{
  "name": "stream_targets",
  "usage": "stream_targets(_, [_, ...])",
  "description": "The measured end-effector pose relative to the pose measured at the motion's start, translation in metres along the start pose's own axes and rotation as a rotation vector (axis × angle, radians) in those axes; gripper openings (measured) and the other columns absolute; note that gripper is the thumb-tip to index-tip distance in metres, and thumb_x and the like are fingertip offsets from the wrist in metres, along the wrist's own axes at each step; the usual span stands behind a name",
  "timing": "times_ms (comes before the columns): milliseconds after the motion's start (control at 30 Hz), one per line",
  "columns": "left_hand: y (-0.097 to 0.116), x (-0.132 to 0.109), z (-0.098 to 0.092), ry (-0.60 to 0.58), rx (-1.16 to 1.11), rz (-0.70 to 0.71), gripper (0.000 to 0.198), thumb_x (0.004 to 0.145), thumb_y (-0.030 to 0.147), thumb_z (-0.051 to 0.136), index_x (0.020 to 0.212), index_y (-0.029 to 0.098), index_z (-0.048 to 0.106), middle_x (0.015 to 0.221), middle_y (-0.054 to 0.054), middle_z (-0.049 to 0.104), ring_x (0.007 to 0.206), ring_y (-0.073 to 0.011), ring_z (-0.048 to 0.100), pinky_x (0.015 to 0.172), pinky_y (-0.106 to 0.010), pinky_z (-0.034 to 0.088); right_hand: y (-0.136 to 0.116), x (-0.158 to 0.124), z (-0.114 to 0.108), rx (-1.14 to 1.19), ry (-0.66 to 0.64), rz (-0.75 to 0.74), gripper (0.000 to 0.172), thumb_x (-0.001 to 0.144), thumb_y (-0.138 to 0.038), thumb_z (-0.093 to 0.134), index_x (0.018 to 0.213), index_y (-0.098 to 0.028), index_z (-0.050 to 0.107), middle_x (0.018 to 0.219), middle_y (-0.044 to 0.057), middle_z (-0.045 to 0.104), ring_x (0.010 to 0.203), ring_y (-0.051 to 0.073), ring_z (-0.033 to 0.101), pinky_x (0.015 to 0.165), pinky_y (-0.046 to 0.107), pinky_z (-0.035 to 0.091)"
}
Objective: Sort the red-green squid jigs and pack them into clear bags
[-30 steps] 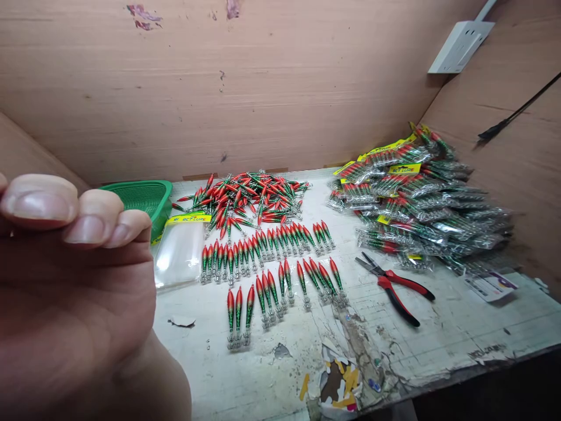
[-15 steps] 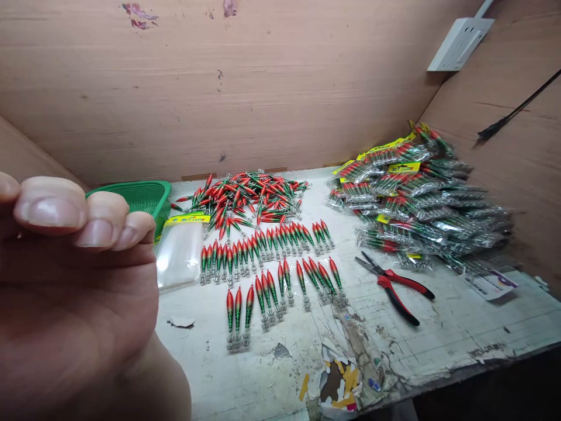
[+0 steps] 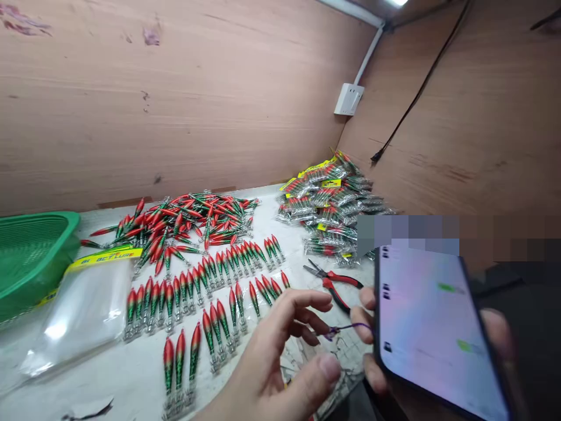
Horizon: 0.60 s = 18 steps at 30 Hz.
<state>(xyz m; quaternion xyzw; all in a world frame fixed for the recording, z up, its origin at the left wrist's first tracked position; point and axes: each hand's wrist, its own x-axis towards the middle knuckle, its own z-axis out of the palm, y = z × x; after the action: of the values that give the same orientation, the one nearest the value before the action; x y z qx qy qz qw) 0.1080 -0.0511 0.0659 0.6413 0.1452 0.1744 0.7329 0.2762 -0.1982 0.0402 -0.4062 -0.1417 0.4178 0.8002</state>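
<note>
My right hand [image 3: 499, 333] holds a smartphone [image 3: 433, 327] at the lower right, its fingers around the left edge and its thumb side at the right. The lit screen shows what looks like a chat, blurred. A thin purple cord [image 3: 357, 325] runs from the phone's left edge toward my left hand [image 3: 284, 356]. That hand is above the front of the table, fingers loosely curled and thumb apart; its fingertips are near the cord. Red-and-green squid lures [image 3: 210, 333] stand in rows on the table, left of and behind my left hand.
A loose heap of lures [image 3: 188, 222] lies at the back. Bagged lures [image 3: 333, 204] are piled to the right, with red-handled pliers [image 3: 335, 282] before them. Clear header bags [image 3: 87, 310] lie beside a green basket [image 3: 65, 234] at left. A socket box [image 3: 349, 99] hangs on the wall.
The view has swung right. The hand that was raised close to the camera at the left is no longer there. A phone in my right hand and my left hand now appear at the front.
</note>
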Motion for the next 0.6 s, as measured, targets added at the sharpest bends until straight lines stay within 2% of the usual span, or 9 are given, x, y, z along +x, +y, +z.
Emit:
stream_targets(133, [-0.011,0.005,0.007,-0.020,0.044,-0.001,0.053,0.082,0.051,0.059,0.127,0.024,0.049,0.115,-0.009,0.058,0.103,-0.0230,0.053,0.091,-0.036,0.040,0.010,0.001,0.015,0.120,-0.040,0.100,0.061,0.081,-0.067,0.050,0.122,-0.023,0.062,0.111,0.015,0.069,0.087,0.030,0.066,0.058,0.039,0.056])
stream_targets(300, [-0.013,0.010,0.011,-0.066,-0.095,-0.099,0.053,0.082,0.049,0.060,0.126,0.023,0.047,0.103,-0.007,0.055,0.088,-0.0191,0.058,0.085,-0.035,0.045,0.019,0.000,0.007,0.145,-0.099,0.240,0.059,0.080,-0.070,0.050,0.113,-0.024,0.068,0.106,0.012,0.072,0.087,0.030,0.069,0.069,0.044,0.057])
stream_targets(433, [-0.012,0.010,0.011,-0.051,-0.131,-0.140,0.046,0.082,0.047,0.062,0.120,0.023,0.050,0.099,-0.005,0.054,0.082,-0.0169,0.057,0.080,-0.033,0.046,0.021,0.001,0.012,0.107,-0.159,0.279,0.063,0.078,-0.074,0.047,0.108,-0.023,0.070,0.101,0.013,0.073,0.091,0.033,0.068,0.073,0.049,0.056])
stream_targets(600, [-0.011,0.010,0.014,-0.027,-0.185,-0.184,0.052,0.079,0.047,0.065,0.122,0.024,0.048,0.101,-0.006,0.049,0.077,-0.0155,0.052,0.070,-0.032,0.049,0.021,0.002,0.017,0.114,-0.184,0.293,0.063,0.077,-0.074,0.049,0.108,-0.023,0.069,0.099,0.013,0.073,0.095,0.033,0.067,0.076,0.051,0.055])
